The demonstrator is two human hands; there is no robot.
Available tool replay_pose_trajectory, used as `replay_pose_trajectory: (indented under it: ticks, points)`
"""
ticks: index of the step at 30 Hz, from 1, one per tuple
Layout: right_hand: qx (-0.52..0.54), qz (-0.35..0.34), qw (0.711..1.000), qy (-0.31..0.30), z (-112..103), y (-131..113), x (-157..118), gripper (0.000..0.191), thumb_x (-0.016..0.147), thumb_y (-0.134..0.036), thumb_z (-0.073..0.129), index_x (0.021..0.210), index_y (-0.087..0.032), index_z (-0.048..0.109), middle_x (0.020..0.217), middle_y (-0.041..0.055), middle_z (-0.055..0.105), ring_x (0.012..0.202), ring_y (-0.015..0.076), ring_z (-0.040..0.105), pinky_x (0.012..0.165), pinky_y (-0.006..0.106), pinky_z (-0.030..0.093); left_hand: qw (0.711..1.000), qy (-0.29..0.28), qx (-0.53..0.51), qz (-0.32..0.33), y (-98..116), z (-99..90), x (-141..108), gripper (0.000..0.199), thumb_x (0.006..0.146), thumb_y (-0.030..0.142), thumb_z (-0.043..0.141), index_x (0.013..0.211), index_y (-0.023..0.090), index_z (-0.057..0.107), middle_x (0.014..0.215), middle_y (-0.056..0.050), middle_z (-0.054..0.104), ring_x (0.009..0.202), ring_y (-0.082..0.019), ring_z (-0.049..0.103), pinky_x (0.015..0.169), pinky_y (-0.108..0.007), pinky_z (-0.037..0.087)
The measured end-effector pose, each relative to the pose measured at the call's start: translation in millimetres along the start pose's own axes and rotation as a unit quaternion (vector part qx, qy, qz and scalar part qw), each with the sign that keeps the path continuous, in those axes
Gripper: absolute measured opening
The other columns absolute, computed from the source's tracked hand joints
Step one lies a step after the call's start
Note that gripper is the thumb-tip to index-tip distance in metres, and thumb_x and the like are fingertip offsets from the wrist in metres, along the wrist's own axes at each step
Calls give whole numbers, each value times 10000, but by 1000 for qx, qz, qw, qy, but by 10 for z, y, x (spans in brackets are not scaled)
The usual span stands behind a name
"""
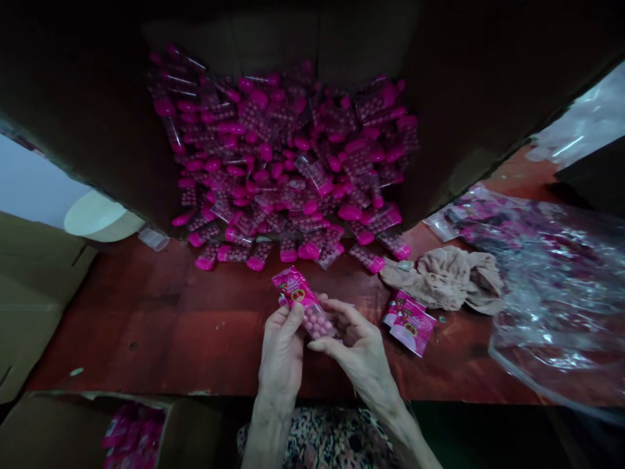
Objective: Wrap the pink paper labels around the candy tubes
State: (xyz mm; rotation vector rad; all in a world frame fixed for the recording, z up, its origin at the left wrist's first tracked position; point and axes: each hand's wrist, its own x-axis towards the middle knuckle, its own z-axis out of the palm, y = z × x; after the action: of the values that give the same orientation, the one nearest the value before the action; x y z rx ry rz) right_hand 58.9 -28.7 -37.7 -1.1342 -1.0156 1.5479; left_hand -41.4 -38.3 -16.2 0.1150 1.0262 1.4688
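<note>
Left hand (282,355) and right hand (356,345) sit together over the tabletop (122,326), pinching a pink-labelled packet of pink candy balls (303,303) up off the wood (probably so the balls settle at one end), with a big heap of packets (278,163) farther off.

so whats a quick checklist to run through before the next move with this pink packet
1. Packet of pink beads held by left hand and right hand: ok
2. Beads gathered at the packet's lower end: ok
3. Packet's seal: cannot tell, too small to see
4. Two printed packets lying on the red-brown table, beside the right hand: ok
5. Heaped pink packets ahead, apart from both hands: ok
6. Cardboard box at lower left, holding more pink packets: ok
</note>
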Motion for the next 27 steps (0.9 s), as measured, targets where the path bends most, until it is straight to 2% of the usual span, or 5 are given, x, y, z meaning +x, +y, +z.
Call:
replay_pose_trajectory:
  ticks: [3, 9, 20, 24, 27]
  points:
    - [43, 38, 998, -20, 30, -50, -22, 423, 515, -91, 787, 889, -217, 634, 809, -18, 710, 717, 135, 667, 658, 217, 542, 1000, 3, 0, -13, -4, 18, -33, 145, 719, 250, 674, 771, 119, 707, 649, -42, 678, 617, -121, 598, 649, -239, 461]
    - [81, 64, 994, 40, 23, -135, -33, 378, 537, -126, 785, 765, -215, 497, 581, -78, 640, 508, 83, 600, 501, 162, 491, 999, -13, -21, -39, -177, 55, -160, 116, 688, 257, 713, 697, 143, 691, 579, 8, 618, 544, -74, 511, 643, -221, 440]
    - [60, 109, 992, -9, -5, -57, -9, 388, 550, -260, 798, 784, -211, 492, 521, -90, 587, 373, 79, 515, 394, 186, 447, 998, -5, -19, -53, -137, -2, -212, 140, 668, 259, 731, 631, 136, 675, 578, 18, 613, 541, -55, 490, 570, -175, 397]
    - [-36, 47, 998, -36, 50, 27, -31, 301, 627, -305, 755, 801, -206, 530, 518, -87, 567, 405, 86, 518, 414, 190, 434, 998, 0, 5, -62, -141, -49, -187, 142, 672, 268, 722, 683, 129, 698, 652, -27, 676, 618, -89, 573, 650, -198, 441]
    - [-213, -78, 972, -62, -93, -79, -10, 266, 703, -329, 705, 904, -205, 581, 620, -42, 632, 516, 118, 588, 495, 215, 468, 998, 4, 30, -47, -5, -242, -210, 163, 687, 290, 695, 738, 136, 715, 828, -91, 718, 850, -202, 633, 841, -343, 452]
